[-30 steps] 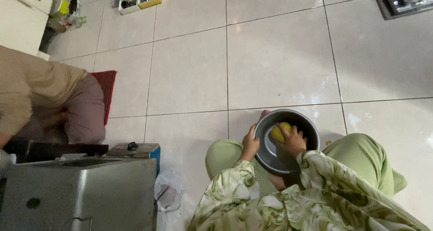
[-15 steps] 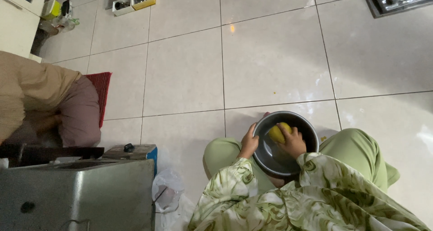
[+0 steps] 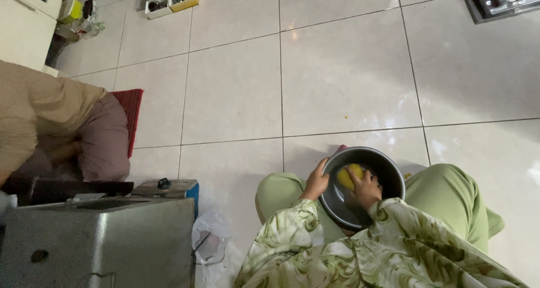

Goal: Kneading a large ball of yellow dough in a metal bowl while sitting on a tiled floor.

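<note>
Bowl (image 3: 388, 167), round and grey metal, sits tipped between my knees, low over the tiled floor (image 3: 236, 91). My left hand (image 3: 316, 182) grasps its rim. My right hand (image 3: 367, 188) is inside, its grip closed on a yellow sponge (image 3: 347, 175) pressed to the wall. I think the bowl could slip and roll onto the floor, because only one hand steadies it and it leans. Another person in brown (image 3: 39, 113) sits well apart by a red mat (image 3: 129, 105).
</note>
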